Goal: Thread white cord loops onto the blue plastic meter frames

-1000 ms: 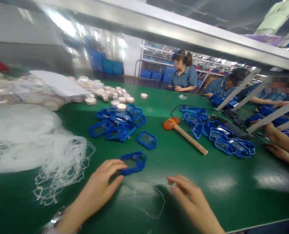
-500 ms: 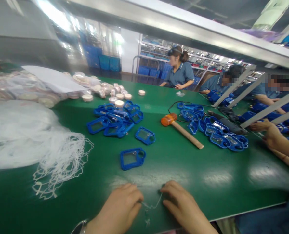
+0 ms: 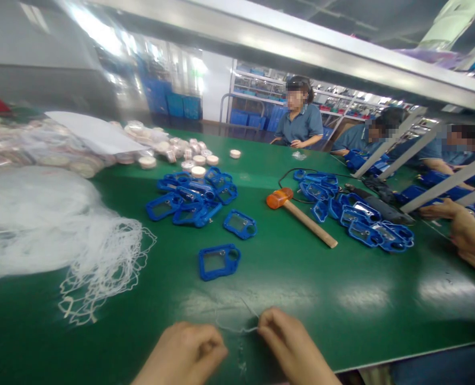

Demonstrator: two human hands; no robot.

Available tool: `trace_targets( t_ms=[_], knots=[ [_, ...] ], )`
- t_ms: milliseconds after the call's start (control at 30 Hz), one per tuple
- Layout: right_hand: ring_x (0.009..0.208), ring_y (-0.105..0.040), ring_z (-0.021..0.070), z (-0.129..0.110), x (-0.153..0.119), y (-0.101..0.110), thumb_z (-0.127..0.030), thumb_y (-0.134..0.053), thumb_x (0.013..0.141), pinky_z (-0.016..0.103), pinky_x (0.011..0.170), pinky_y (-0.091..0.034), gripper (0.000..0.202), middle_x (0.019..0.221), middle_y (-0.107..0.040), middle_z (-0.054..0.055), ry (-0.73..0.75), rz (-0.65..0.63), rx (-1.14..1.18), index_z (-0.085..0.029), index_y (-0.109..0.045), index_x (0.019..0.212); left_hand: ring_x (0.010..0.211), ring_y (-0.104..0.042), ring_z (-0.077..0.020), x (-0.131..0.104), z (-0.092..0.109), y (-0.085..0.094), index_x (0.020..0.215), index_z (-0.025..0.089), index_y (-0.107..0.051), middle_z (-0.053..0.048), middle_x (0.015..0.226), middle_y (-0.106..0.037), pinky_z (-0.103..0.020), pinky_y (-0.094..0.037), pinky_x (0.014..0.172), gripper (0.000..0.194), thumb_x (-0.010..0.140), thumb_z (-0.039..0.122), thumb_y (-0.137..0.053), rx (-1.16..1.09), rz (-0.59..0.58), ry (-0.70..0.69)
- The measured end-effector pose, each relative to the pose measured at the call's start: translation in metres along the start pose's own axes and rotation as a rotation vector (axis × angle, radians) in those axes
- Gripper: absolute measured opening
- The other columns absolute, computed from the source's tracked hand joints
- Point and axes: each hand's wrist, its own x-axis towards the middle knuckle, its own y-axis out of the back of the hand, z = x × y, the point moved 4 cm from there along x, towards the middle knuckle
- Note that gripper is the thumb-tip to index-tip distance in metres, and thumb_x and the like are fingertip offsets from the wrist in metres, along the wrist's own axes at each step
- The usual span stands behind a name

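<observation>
One string [image 3: 237,331] loops beyond the closed left hand [image 3: 185,350], pinched by the right hand [image 3: 291,342].

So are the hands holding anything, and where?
The right hand pinches the string by the right side of its loop. Can't tell about the left hand.

The tabletop [image 3: 365,299] has a smooth, glossy green surface. The mallet [image 3: 301,215] pairs a shiny, translucent orange plastic-looking head with a matt wooden handle. The blue frames [image 3: 220,262] look like plastic, and the overhead beam [image 3: 285,51] like smooth, pale metal.
</observation>
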Motion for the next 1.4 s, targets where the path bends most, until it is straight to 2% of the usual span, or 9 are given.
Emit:
trace_targets(
  t_ms=[167,300,400,467,567,667,933,1100,1400],
  knots=[
    [0.063,-0.058,0.0140,-0.024,0.003,-0.035,-0.017,-0.050,0.082,0.022,0.061,-0.043,0.012,0.068,-0.063,0.001,0.231,0.049,0.065,-0.019,-0.059,0.073,0.060,-0.059,-0.0123,0.000,0.001,-0.003,0.078,0.019,-0.066,0.002,0.066,-0.067,-0.017,-0.037,0.053,0.022,0.083,0.030,-0.048,-0.272,-0.032,-0.021],
    [0.065,-0.061,0.0148,-0.037,0.004,-0.042,-0.014,-0.051,0.080,0.021,0.062,-0.045,0.011,0.070,-0.066,0.003,0.297,0.038,0.108,-0.019,-0.061,0.077,0.056,-0.056,-0.0140,-0.007,-0.014,0.007,0.076,0.018,-0.058,0.001,0.061,-0.061,-0.020,-0.040,0.052,0.020,0.084,0.033,-0.048,-0.180,0.128,-0.001],
    [0.057,-0.058,0.0131,-0.045,0.006,-0.031,-0.013,-0.054,0.076,0.020,0.055,-0.042,0.009,0.063,-0.062,0.000,0.216,0.037,0.084,-0.020,-0.058,0.072,0.075,-0.061,-0.0190,-0.018,-0.014,0.021,0.104,0.019,-0.056,-0.006,0.094,-0.066,-0.026,-0.048,0.067,0.034,0.073,0.029,-0.063,-0.014,0.329,-0.075],
    [0.055,-0.056,0.0125,-0.053,0.008,-0.023,-0.012,-0.056,0.074,0.020,0.053,-0.039,0.008,0.062,-0.061,-0.001,0.189,0.012,0.074,-0.020,-0.056,0.070,0.088,-0.061,-0.0216,-0.022,-0.004,0.021,0.113,0.021,-0.054,-0.008,0.111,-0.063,-0.028,-0.048,0.079,0.047,0.069,0.024,-0.068,0.044,0.309,-0.219],
    [0.057,-0.055,0.0115,-0.063,0.013,-0.016,-0.014,-0.057,0.074,0.019,0.054,-0.039,0.007,0.064,-0.062,-0.002,0.153,-0.063,0.103,-0.020,-0.056,0.072,0.076,-0.063,-0.0191,-0.021,0.004,0.016,0.095,0.023,-0.066,-0.002,0.085,-0.070,-0.025,-0.048,0.069,0.016,0.081,0.022,-0.057,0.072,0.202,-0.308],
    [0.056,-0.052,0.0099,-0.064,0.018,-0.013,-0.015,-0.057,0.076,0.018,0.052,-0.037,0.006,0.066,-0.062,-0.004,0.083,-0.140,0.132,-0.020,-0.059,0.079,0.065,-0.063,-0.0163,-0.019,-0.004,0.020,0.082,0.025,-0.071,0.001,0.070,-0.070,-0.023,-0.046,0.061,0.021,0.087,0.027,-0.050,-0.054,0.234,-0.224],
    [0.062,-0.056,0.0116,-0.061,0.034,-0.015,-0.018,-0.055,0.080,0.019,0.059,-0.039,0.012,0.066,-0.065,-0.003,0.030,-0.160,0.162,-0.019,-0.066,0.075,0.083,-0.063,-0.0178,-0.018,-0.016,0.038,0.100,0.026,-0.067,0.001,0.095,-0.071,-0.024,-0.047,0.076,0.028,0.073,0.021,-0.065,-0.250,0.266,-0.052],
    [0.062,-0.056,0.0114,-0.071,0.041,-0.017,-0.017,-0.055,0.079,0.019,0.058,-0.039,0.013,0.067,-0.065,-0.003,0.060,-0.168,0.146,-0.019,-0.067,0.075,0.066,-0.062,-0.0146,-0.017,-0.006,0.040,0.071,0.022,-0.068,0.002,0.069,-0.069,-0.022,-0.043,0.065,0.013,0.080,0.026,-0.060,-0.245,0.301,-0.090],
    [0.064,-0.056,0.0137,-0.040,0.058,0.012,-0.022,-0.056,0.079,0.022,0.059,-0.040,0.013,0.067,-0.065,-0.001,0.009,-0.123,0.153,-0.017,-0.067,0.075,0.062,-0.054,-0.0141,0.004,-0.038,0.060,0.071,0.016,-0.062,0.000,0.064,-0.061,-0.022,-0.040,0.057,0.022,0.081,0.034,-0.056,-0.506,0.332,-0.011]
  ],
)
